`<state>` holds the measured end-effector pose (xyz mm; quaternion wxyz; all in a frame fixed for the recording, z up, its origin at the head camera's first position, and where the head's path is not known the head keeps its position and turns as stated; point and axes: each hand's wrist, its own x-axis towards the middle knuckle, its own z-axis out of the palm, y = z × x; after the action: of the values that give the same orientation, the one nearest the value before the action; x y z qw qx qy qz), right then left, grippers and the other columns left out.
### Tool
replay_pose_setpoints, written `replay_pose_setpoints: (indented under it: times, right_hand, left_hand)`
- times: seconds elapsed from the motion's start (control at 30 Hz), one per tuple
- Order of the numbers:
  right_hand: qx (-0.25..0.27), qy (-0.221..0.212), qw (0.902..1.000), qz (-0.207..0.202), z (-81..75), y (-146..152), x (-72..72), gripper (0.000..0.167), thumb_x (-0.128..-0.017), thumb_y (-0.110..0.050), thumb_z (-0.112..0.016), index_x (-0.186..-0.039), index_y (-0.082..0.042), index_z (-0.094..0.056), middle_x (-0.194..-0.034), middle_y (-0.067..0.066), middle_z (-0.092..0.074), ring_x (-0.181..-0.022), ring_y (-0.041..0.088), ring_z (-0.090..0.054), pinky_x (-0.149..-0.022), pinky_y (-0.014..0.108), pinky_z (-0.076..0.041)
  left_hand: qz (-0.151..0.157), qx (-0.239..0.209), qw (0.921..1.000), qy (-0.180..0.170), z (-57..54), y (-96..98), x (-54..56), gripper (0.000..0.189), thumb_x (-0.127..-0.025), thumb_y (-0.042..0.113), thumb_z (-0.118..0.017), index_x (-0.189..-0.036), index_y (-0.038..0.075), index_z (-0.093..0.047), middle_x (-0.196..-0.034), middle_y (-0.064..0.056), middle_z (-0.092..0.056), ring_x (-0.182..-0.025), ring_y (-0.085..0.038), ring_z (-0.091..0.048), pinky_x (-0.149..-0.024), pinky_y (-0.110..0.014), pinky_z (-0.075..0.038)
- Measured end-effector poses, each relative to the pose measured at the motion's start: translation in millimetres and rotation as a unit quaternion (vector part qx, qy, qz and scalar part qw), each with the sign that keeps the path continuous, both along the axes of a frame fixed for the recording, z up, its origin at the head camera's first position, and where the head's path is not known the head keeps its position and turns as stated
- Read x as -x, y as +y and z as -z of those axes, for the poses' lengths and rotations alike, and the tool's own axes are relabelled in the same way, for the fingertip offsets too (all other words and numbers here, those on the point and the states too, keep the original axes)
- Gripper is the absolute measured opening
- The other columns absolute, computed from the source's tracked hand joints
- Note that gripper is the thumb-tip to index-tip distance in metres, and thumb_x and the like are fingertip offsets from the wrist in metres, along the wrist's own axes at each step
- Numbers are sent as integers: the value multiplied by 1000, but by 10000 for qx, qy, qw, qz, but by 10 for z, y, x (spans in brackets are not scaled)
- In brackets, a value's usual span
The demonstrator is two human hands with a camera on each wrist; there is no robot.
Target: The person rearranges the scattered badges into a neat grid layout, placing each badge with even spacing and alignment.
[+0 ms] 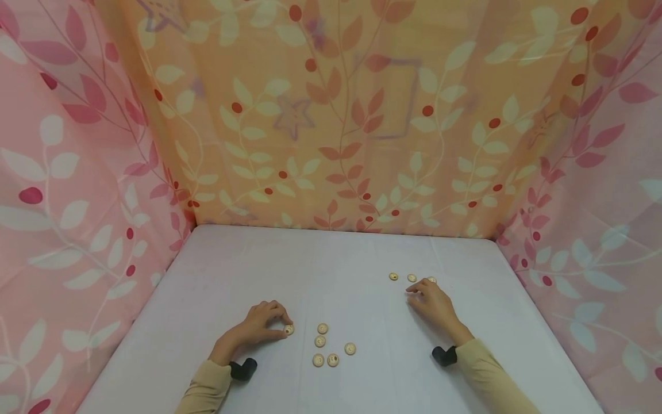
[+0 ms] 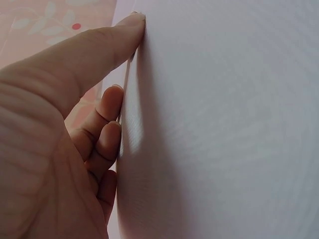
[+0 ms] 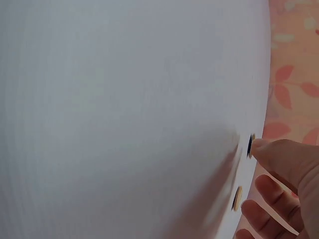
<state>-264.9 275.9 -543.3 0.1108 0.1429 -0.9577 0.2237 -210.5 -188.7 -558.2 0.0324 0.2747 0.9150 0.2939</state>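
Note:
My left hand (image 1: pixel 261 323) pinches a small pale wooden disc (image 1: pixel 289 329) by its edge between thumb and forefinger, low over the white table. The left wrist view shows the thumb (image 2: pixel 107 47) and curled fingers near the tabletop, with the disc hidden. To the right, my right hand (image 1: pixel 433 303) is held over the table with loosely bent fingers and no disc visible between them. It is just in front of three similar discs, a left one (image 1: pixel 393 276), a middle one (image 1: pixel 411 278) and a right one (image 1: pixel 431 280) partly covered by the hand. The right thumb (image 3: pixel 279 157) overlaps one disc in the right wrist view.
Several more discs lie between the hands, among them an upper one (image 1: pixel 323 328), a right one (image 1: pixel 350 348) and two side by side at the front. A white cloth covers the table (image 1: pixel 289 259). Leaf-patterned curtains (image 1: pixel 341 172) enclose its back and sides.

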Motion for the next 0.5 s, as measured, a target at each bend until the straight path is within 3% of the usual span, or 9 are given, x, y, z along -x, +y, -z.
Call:
replay_pose_setpoints:
  times: [0.5]
  right_hand:
    - [-46, 260, 9980, -581, -77, -368, -227, 16, -75, -18, -76, -89, -16, -71, -85, -5, -59, -78, 12, -55, -66, 30, -44]
  left_hand:
    - [10, -19, 10000, -8, -14, 5, -11, 17, -78, 32, -72, -93, 29, -63, -102, 12, -53, -98, -14, -43, -89, -50, -28]
